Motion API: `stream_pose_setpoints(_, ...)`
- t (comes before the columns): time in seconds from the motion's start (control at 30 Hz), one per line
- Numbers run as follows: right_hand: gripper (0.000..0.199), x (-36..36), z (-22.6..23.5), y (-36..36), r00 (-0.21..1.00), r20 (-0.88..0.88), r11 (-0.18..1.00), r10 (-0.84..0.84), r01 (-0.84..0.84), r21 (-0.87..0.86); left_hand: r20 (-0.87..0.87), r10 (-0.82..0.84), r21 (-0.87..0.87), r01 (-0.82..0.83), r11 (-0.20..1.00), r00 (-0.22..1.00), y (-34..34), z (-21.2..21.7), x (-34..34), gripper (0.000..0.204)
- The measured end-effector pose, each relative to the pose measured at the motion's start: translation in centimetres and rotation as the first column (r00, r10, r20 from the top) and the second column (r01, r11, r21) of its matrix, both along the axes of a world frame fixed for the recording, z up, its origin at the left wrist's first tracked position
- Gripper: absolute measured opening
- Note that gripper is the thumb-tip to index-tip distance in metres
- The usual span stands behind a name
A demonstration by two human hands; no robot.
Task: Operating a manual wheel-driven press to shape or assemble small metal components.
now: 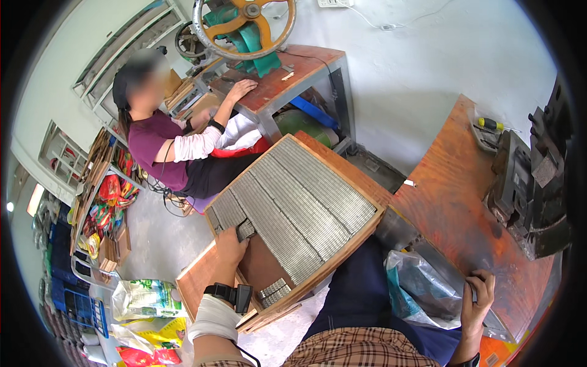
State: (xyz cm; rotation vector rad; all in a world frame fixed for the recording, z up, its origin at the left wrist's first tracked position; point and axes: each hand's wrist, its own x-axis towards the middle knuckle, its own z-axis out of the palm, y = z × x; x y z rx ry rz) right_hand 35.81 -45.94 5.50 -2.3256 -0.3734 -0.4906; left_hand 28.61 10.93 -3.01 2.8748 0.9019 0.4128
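A shallow wooden tray [370,233] lies tilted in front of me, covered with long rows of small silvery metal pieces [299,202]. My left hand [231,246] reaches over its left side, with the fingers closed on a short block of metal pieces [246,229] at the end of one row. Below the hand, brown tray bottom shows, and a small loose group of pieces [275,293] sits in the near corner. At the front edge of the reddish-brown bench [446,177] is my right hand [480,300], its fingers curled in; whatever they hold is hidden.
Dark metal machine parts [520,183] stand on the bench, beside a clear box with a yellow-handled screwdriver [491,124]. A plastic bag [422,287] hangs below its edge. Across from me, a co-worker [162,147] sits by a green press with a large handwheel [244,24]. Sacks [147,300] lie left.
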Motion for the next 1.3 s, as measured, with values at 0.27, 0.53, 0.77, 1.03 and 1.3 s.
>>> stream_pose_setpoints(0.27, 0.016, 0.3, 0.1, 0.3, 0.999, 0.041, 0.999, 0.018, -0.016, -0.047, -0.019, 0.015, -0.088, -0.016, 0.996, 1.0, -4.1, -0.2, -1.2, 0.053)
stream_pose_setpoints(0.53, 0.022, 0.8, 0.4, 0.0, 0.988, 0.151, 0.997, 0.041, -0.03, -0.072, 0.036, 0.154, -0.409, -0.126, 0.904, 0.987, -1.7, 1.7, -1.9, 0.055)
stream_pose_setpoints(0.77, 0.02, 0.7, 0.8, -1.1, 0.985, 0.156, 0.997, 0.077, -0.073, -0.034, 0.328, -0.208, -0.705, 0.385, 0.596, 0.921, -16.5, 14.1, 9.9, 0.034)
stream_pose_setpoints(1.03, 0.02, -0.2, 0.1, -3.2, 0.981, 0.146, 0.991, 0.13, -0.133, 0.016, 0.328, -0.823, -0.392, 0.86, 0.328, 0.463, -44.1, 21.3, 25.2, 0.037)
stream_pose_setpoints(1.3, 0.019, -0.3, -0.3, -3.7, 0.972, 0.178, 0.986, 0.153, -0.163, 0.045, 0.281, -0.771, -0.268, 0.818, 0.508, 0.571, -51.1, 19.7, 28.7, 0.046)
